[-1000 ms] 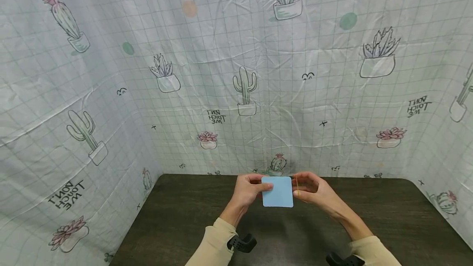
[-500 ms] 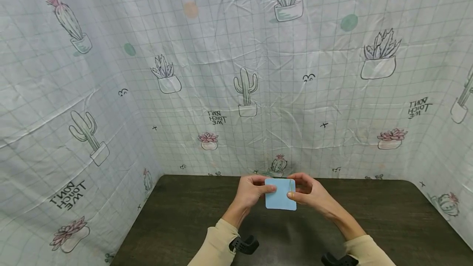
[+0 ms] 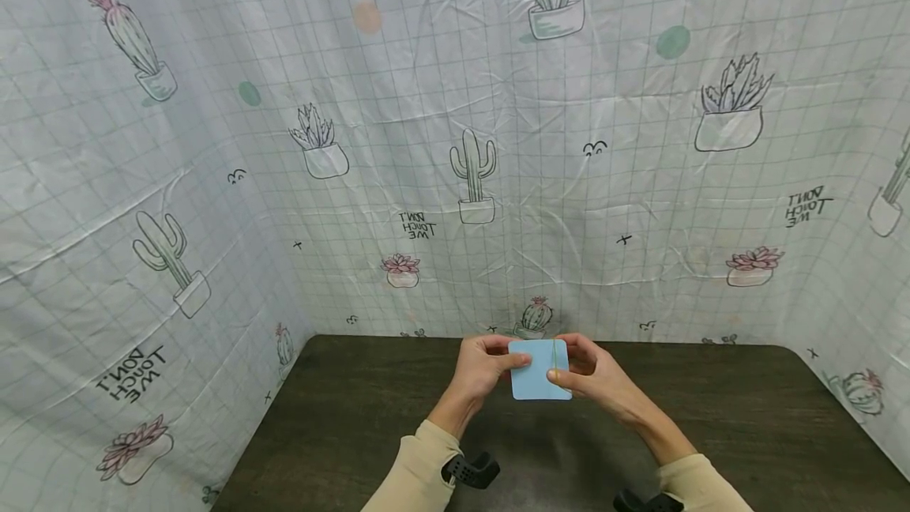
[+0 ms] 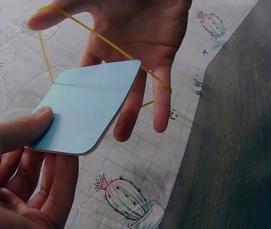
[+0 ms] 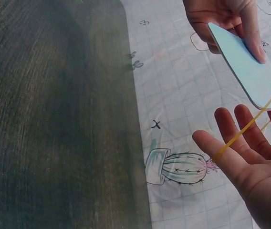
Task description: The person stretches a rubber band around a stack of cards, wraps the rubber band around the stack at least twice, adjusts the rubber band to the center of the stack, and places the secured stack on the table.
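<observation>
A thin stack of light-blue square cards (image 3: 535, 385) with rounded corners is held up over the table. My left hand (image 3: 479, 370) grips its left side, thumb on the front face and fingers behind, as the left wrist view also shows. My right hand (image 3: 604, 376) is at the right side of the cards with its fingers spread. A yellow rubber band (image 4: 102, 38) is stretched between its thumb and little finger. In the left wrist view the band spans the far end of the cards, crossing their corner. Part of the band is hidden behind the cards.
The dark wooden table (image 3: 355, 417) lies beneath both hands. A white cloth (image 3: 341, 212) printed with cacti hangs behind it and along its sides. A black strap (image 3: 471, 471) is on the left wrist.
My right hand has moved left toward the cards, bringing the rubber band from beside them to over their right part. My left hand and the cards have shifted slightly right.
</observation>
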Demonstrator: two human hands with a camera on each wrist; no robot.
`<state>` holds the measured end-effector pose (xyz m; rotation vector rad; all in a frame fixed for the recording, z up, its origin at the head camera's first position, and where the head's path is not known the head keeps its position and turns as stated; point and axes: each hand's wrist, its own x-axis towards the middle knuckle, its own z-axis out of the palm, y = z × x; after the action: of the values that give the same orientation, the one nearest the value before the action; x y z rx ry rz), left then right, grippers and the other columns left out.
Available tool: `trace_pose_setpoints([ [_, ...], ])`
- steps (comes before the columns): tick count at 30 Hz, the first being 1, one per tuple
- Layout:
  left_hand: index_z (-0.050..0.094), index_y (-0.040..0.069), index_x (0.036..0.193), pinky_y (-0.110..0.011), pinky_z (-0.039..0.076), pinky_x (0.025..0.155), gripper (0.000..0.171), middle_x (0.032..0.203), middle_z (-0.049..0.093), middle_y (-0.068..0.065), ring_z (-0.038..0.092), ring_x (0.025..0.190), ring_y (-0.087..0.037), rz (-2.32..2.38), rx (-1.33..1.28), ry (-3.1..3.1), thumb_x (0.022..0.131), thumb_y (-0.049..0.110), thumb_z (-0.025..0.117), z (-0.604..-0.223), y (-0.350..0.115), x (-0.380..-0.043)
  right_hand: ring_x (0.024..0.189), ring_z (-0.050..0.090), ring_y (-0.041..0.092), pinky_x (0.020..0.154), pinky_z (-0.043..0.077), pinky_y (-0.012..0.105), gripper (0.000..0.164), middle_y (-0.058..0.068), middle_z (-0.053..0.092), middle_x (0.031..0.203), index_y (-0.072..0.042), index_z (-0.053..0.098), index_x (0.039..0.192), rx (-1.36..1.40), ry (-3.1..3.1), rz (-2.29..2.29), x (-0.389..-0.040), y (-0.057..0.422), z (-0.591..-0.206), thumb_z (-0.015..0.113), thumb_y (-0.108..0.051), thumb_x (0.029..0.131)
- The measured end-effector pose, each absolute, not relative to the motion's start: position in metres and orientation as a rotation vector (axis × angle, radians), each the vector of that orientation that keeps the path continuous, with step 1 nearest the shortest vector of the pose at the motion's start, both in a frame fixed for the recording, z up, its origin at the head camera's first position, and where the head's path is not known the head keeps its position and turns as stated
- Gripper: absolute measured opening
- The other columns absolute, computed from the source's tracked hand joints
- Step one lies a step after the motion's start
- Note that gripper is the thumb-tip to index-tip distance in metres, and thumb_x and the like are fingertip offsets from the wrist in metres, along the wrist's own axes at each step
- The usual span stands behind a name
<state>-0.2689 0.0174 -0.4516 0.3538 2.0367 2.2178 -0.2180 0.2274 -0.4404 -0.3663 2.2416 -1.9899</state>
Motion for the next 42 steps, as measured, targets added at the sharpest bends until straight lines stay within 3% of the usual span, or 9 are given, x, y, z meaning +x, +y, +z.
trace_pose_setpoints([
  [6, 0.077, -0.005, 0.100, -0.027, 0.053, 0.053, 0.020, 0.077, 0.070, -0.004, 0.064, 0.064, -0.013, 2.232, 0.338, 2.026, 0.080, -0.003, 0.082, -0.452, 0.017, -0.270, 0.104, 0.065, 0.024, 0.079, 0.056, 0.041, 0.055, 0.023, 0.055, 0.131, 0.003, 0.042, 0.140, -0.346, 2.235, -2.016, -0.218, 0.226, -0.444, 0.069, -0.016, 0.096],
  [13, 0.077, -0.005, 0.098, -0.041, 0.058, 0.060, 0.019, 0.078, 0.071, -0.005, 0.065, 0.063, -0.013, 2.239, 0.311, 2.013, 0.080, -0.001, 0.082, -0.452, 0.017, -0.273, 0.105, 0.064, 0.023, 0.080, 0.055, 0.043, 0.057, 0.025, 0.053, 0.134, 0.003, 0.040, 0.143, -0.348, 2.252, -2.010, -0.217, 0.225, -0.448, 0.068, -0.017, 0.097],
  [20, 0.076, -0.007, 0.098, -0.029, 0.054, 0.053, 0.019, 0.076, 0.070, -0.004, 0.066, 0.062, -0.012, 2.280, 0.281, 1.952, 0.080, -0.002, 0.082, -0.453, 0.019, -0.273, 0.109, 0.063, 0.025, 0.084, 0.055, 0.043, 0.058, 0.025, 0.051, 0.136, 0.001, 0.038, 0.145, -0.345, 2.219, -2.040, -0.216, 0.221, -0.454, 0.068, -0.015, 0.097],
  [25, 0.075, -0.008, 0.098, -0.030, 0.055, 0.053, 0.019, 0.074, 0.068, -0.003, 0.065, 0.062, -0.012, 2.304, 0.254, 1.942, 0.080, -0.003, 0.082, -0.452, 0.019, -0.273, 0.109, 0.063, 0.026, 0.086, 0.056, 0.042, 0.060, 0.026, 0.051, 0.135, 0.005, 0.034, 0.146, -0.371, 2.163, -2.086, -0.214, 0.219, -0.459, 0.066, -0.014, 0.099],
  [31, 0.075, -0.008, 0.098, -0.027, 0.054, 0.052, 0.020, 0.075, 0.069, -0.003, 0.065, 0.061, -0.012, 2.341, 0.244, 1.930, 0.080, -0.003, 0.082, -0.453, 0.019, -0.273, 0.106, 0.064, 0.020, 0.087, 0.056, 0.038, 0.058, 0.018, 0.055, 0.127, 0.008, 0.033, 0.146, -0.378, 2.124, -2.117, -0.212, 0.217, -0.465, 0.062, -0.014, 0.101],
  [38, 0.076, -0.008, 0.099, -0.023, 0.049, 0.049, 0.020, 0.076, 0.071, -0.002, 0.063, 0.058, -0.011, 2.375, 0.190, 1.970, 0.080, -0.004, 0.081, -0.457, 0.020, -0.272, 0.110, 0.064, 0.026, 0.091, 0.053, 0.046, 0.054, 0.018, 0.056, 0.123, 0.011, 0.035, 0.144, -0.366, 2.108, -2.123, -0.211, 0.214, -0.476, 0.059, -0.016, 0.103],
  [42, 0.076, -0.007, 0.099, -0.025, 0.049, 0.051, 0.021, 0.075, 0.070, -0.002, 0.062, 0.058, -0.010, 2.384, 0.157, 1.955, 0.080, -0.003, 0.082, -0.456, 0.019, -0.272, 0.111, 0.065, 0.023, 0.091, 0.054, 0.045, 0.053, 0.019, 0.057, 0.124, 0.013, 0.034, 0.145, -0.375, 2.081, -2.124, -0.209, 0.214, -0.478, 0.054, -0.018, 0.106],
])
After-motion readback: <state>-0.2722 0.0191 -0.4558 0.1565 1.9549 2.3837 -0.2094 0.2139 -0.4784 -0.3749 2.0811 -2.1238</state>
